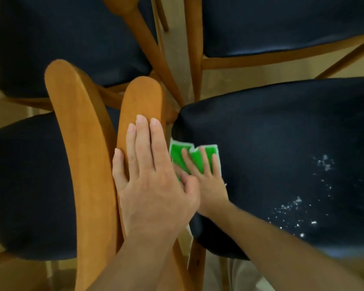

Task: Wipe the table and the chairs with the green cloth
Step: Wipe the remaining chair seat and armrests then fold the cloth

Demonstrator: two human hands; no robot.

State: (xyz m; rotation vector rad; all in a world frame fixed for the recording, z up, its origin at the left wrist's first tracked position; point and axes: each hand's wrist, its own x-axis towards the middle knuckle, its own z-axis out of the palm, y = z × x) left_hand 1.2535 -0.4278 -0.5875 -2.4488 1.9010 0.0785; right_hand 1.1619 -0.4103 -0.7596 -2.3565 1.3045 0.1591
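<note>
The green cloth (178,156) with white edges lies flat on the left part of a dark navy chair seat (282,143). My right hand (206,177) presses it down with straight fingers spread over it. My left hand (149,175) rests flat on the top of this chair's wooden backrest (139,97), fingers straight, and partly covers the cloth's near left corner. White crumbs or powder (298,206) are scattered over the right side of the same seat.
A second chair's wooden backrest (72,114) and navy seat (25,185) stand to the left. Two more navy seats (61,38) (282,24) sit further off, with wooden legs (156,51) crossing between them. Beige floor (240,80) shows below.
</note>
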